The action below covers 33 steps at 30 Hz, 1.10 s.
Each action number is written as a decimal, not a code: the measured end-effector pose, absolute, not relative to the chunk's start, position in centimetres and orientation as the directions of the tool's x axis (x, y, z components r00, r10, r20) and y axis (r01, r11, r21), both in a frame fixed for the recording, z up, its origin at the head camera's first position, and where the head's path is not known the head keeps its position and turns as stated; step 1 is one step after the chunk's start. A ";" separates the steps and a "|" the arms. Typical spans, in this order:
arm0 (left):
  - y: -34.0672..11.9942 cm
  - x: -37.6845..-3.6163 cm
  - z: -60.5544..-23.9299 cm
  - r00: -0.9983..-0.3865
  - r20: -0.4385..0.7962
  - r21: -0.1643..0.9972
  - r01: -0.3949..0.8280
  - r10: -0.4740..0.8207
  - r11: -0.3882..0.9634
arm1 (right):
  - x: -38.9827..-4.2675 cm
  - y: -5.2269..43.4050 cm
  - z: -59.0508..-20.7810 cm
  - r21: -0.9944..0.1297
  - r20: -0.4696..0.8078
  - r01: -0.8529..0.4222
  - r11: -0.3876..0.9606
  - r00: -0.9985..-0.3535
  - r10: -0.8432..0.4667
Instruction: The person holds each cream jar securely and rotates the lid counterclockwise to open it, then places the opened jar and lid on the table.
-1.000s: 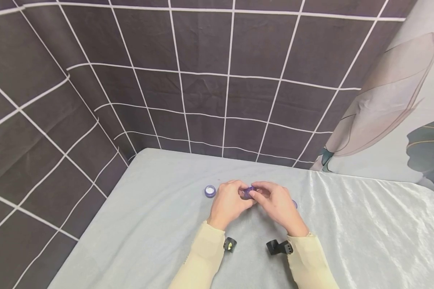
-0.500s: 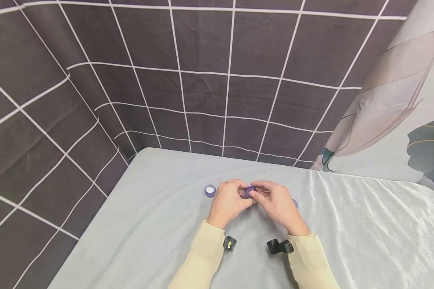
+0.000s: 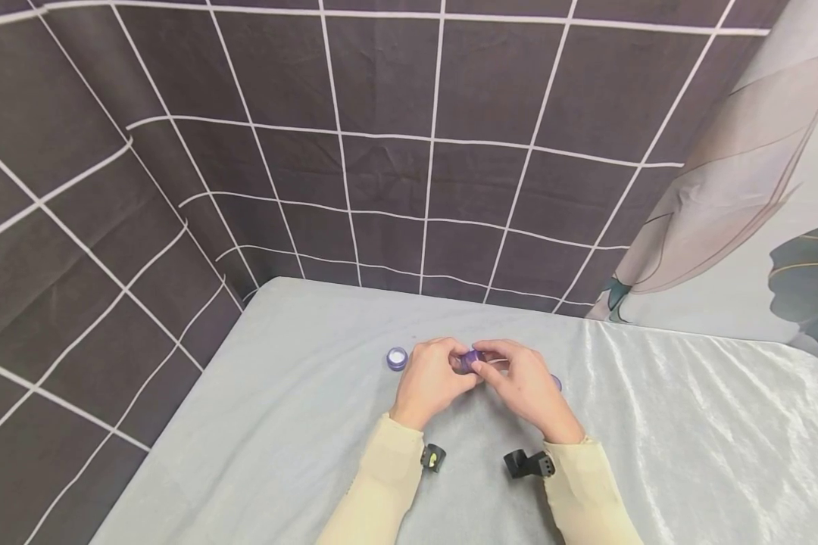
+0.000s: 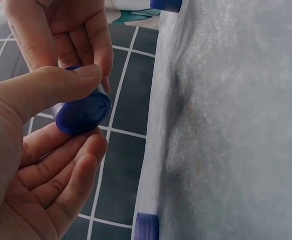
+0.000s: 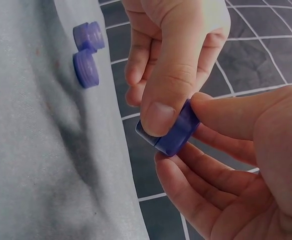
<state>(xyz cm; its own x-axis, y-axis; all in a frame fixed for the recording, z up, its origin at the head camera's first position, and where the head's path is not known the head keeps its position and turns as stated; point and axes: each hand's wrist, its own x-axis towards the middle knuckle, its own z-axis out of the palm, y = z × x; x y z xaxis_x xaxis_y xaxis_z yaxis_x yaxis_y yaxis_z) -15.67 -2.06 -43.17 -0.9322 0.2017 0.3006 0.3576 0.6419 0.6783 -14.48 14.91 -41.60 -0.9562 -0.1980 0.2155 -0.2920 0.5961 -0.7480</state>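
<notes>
Here, both hands, left hand [image 3: 431, 382] and right hand [image 3: 525, 387], pinch one small round purple plastic jar [image 3: 469, 360] just above the grey cloth-covered table [image 3: 300, 424], near its far edge, bracing it from opposite sides.

Left hand [image 3: 431, 381]: raised just above the surface, palm turned inward, thumb laid across the top and fingers [image 4: 68, 177] curled beneath, pinching a small round purple plastic jar [image 3: 468, 360]. Right hand [image 3: 526, 387]: set opposite, fingertips meeting those of the left, thumb and curled fingers [image 5: 206, 182] gripping the same jar from the other side. 2 forearms in pale cream sleeves [image 3: 388, 484], converging from below; 1 black wrist-worn camera mount [image 3: 529, 464] at each wrist.
</notes>
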 end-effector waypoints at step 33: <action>-2.1 -15.7 -43.2 -0.930 0.303 0.669 0.364 0.209 0.647 | -14.3 15.0 -41.5 -0.714 0.249 -0.341 0.611 -0.940 -0.234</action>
